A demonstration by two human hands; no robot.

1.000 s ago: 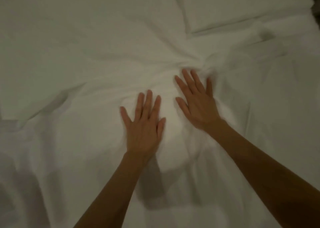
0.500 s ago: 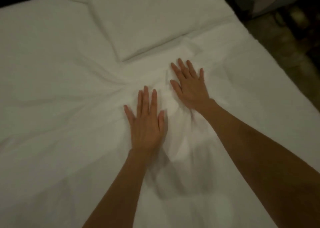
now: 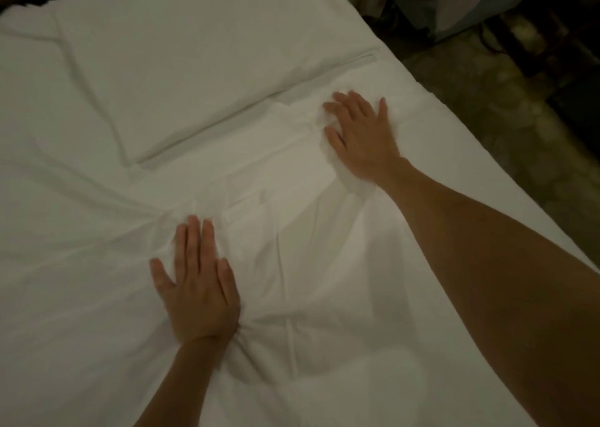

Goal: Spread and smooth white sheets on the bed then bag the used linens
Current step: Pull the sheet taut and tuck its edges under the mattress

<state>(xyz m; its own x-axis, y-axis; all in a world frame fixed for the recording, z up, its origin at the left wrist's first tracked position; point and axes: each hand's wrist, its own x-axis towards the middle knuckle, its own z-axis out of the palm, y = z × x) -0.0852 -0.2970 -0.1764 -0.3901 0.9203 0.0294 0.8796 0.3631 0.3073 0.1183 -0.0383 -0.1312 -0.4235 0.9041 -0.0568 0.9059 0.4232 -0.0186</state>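
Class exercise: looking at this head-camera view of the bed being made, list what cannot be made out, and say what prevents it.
1. Objects on the floor beyond the bed: too dark and blurred to identify.
2. Right hand: its fingers are motion-blurred.
3. Sheet under both palms, including the left hand: hidden by the hands.
4. Pillow: its far end is cut off by the top edge.

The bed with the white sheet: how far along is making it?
Done: the white sheet covers the bed, with a pillow at its head. In hand: the left hand and right hand press flat on it, where creases remain. Left: smoothing those; no linen bag is in view.
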